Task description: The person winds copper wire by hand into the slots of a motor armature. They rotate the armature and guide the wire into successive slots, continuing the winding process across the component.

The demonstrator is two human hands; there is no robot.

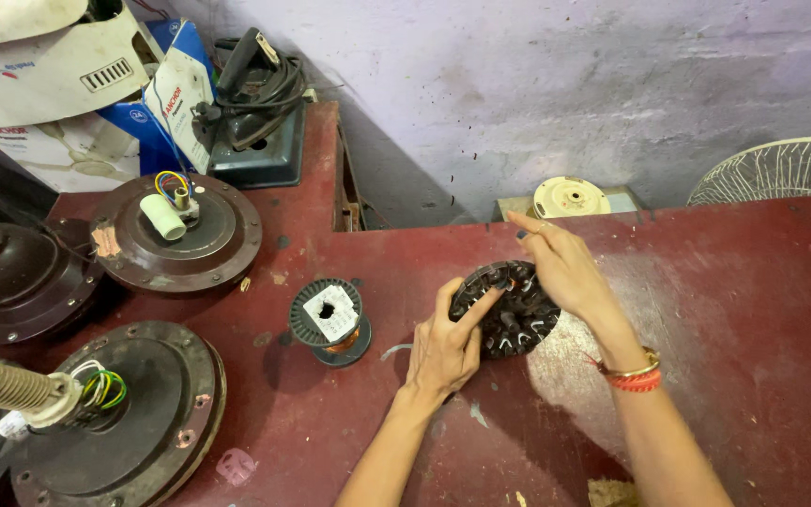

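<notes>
Left hand (443,349) grips the slotted motor core (507,310) by its rim, tilted on the red bench (725,310); right hand (565,268) pinches its top edge. Looks heavy, rigid steel — best held by the rim.

A worn, dark red workbench (753,310) with scuffed pale patches carries everything. Near its middle stands a spool of copper wire (330,322), taken here as the landmark. Just right of the spool a round black stator (509,314) rests on the bench. Left and behind the spool lies a brown fan motor housing (177,233) with coloured wires. Left and in front of the spool lies a second, dark motor housing (133,413). Well behind the spool sits a dark clothes iron (257,103) on a box.
</notes>
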